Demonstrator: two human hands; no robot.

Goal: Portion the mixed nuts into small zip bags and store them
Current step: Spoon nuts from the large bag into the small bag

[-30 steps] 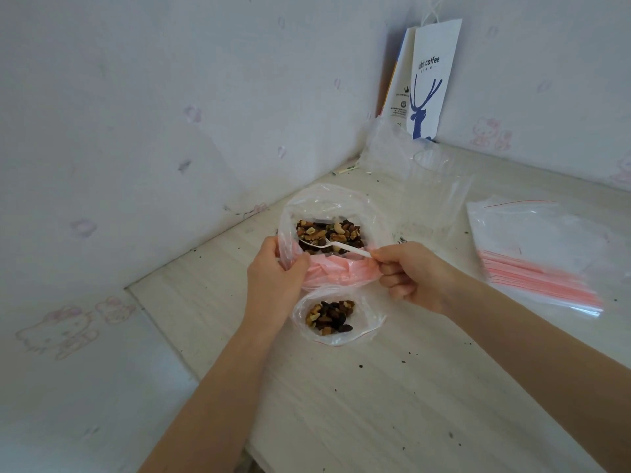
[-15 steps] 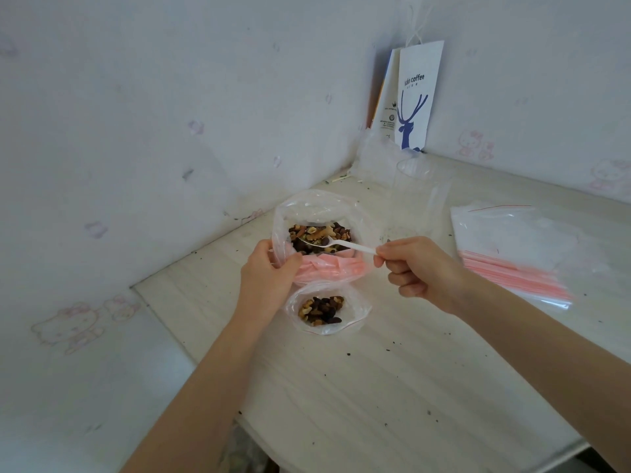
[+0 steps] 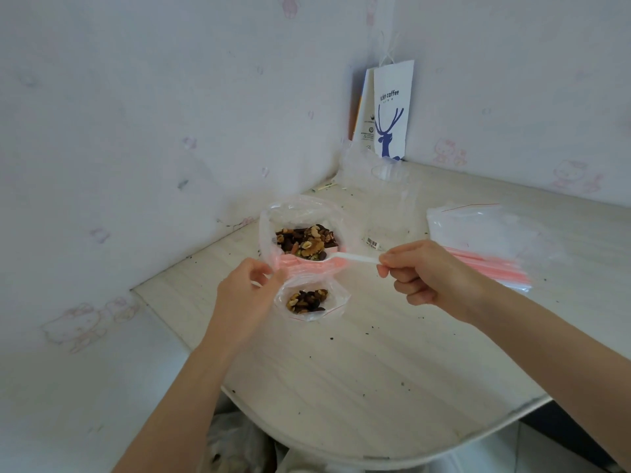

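Observation:
A large clear bag of mixed nuts [image 3: 304, 242] stands open near the table's left corner. Just in front of it sits a small zip bag [image 3: 309, 302] partly filled with nuts. My left hand [image 3: 251, 288] pinches the small bag's left rim, holding its mouth open. My right hand [image 3: 423, 273] grips the handle of a white plastic spoon [image 3: 355, 257]. The spoon's bowl carries nuts at the big bag's front edge, above the pink zip strips [image 3: 310, 266].
A stack of empty zip bags [image 3: 491, 240] with pink strips lies to the right. A crumpled clear bag [image 3: 379, 186] and a white paper coffee bag [image 3: 389, 110] stand in the back corner. Crumbs dot the pale wooden table [image 3: 358, 370], whose rounded edge is near me.
The spoon has lifted out of the big bag with a load of nuts and drawn back toward its front edge. My left hand stays on the small bag's rim.

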